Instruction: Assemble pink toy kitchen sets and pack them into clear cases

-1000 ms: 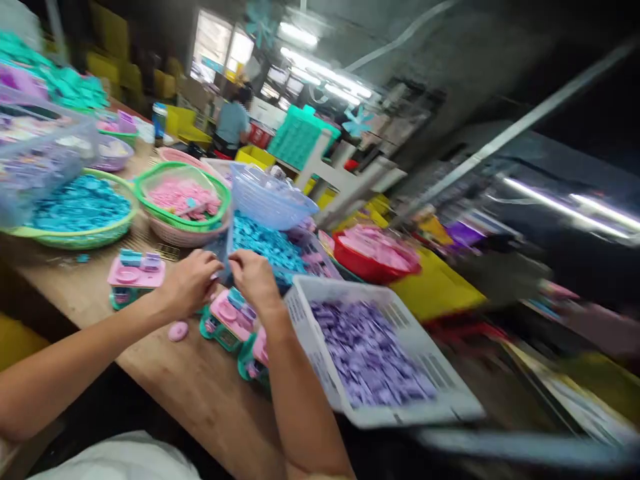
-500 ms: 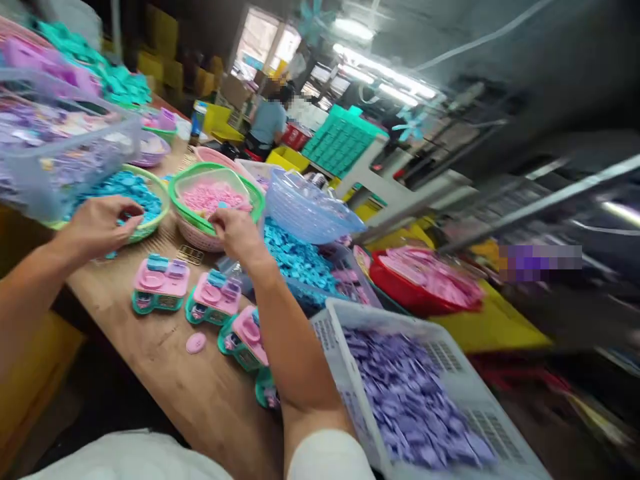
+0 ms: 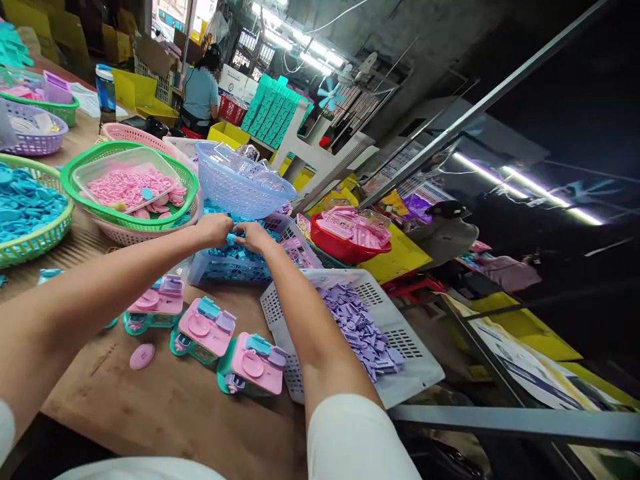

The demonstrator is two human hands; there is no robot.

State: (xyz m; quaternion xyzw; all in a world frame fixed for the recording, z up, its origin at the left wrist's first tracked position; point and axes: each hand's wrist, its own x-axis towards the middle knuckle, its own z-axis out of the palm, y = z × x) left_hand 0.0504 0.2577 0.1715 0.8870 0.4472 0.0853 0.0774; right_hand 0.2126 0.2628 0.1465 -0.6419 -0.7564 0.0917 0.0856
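Observation:
Both hands are over a clear bin of blue pieces. My left hand has its fingers curled, and what they hold, if anything, is hidden. Beside it, my right hand pinches at a small blue piece between the two hands. Nearer to me stand several pink and teal toy units, one at the right end of the row, each with blue and purple parts on top. A loose pink oval piece lies in front of them on the brown table.
A white crate of purple pieces stands at the right. Left are a green basket of pink pieces and a yellow-green basket of blue ones. Behind are a blue basket, a red basket and a seated person.
The view has swung right. My left hand has moved from the yellow-green basket to the clear bin, and my right hand from the green basket to the same bin.

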